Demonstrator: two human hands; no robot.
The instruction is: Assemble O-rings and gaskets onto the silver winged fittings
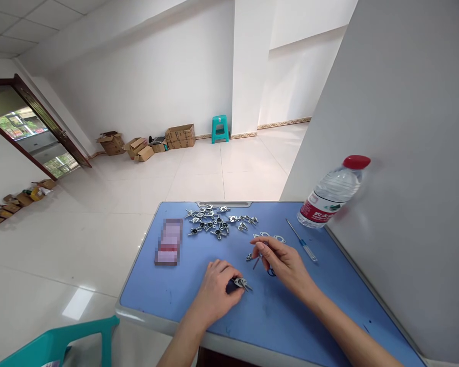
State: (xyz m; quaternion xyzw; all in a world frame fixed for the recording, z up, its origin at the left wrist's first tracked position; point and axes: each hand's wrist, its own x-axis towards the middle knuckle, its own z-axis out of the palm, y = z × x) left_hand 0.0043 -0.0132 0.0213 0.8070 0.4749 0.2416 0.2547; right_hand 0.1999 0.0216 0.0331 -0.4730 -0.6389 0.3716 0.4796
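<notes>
Flange (241,283), silver metal, prob stiff, grab rim imo. L hand (219,288) grips it nr blue table's (168,293) front edge; R hand (282,258) pinches thin rod (256,263).

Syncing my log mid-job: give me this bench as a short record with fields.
Left hand: holds a dark object, silver metal plate at its end
Right hand: pinches a thin metal rod
Blue tabletop, far side: cluster of silver metal parts, some black-centred
Tabletop, right: blue-handled screwdriver; clear plastic bottle with red cap
Tabletop, left: pinkish rectangular item, pixelated
</notes>
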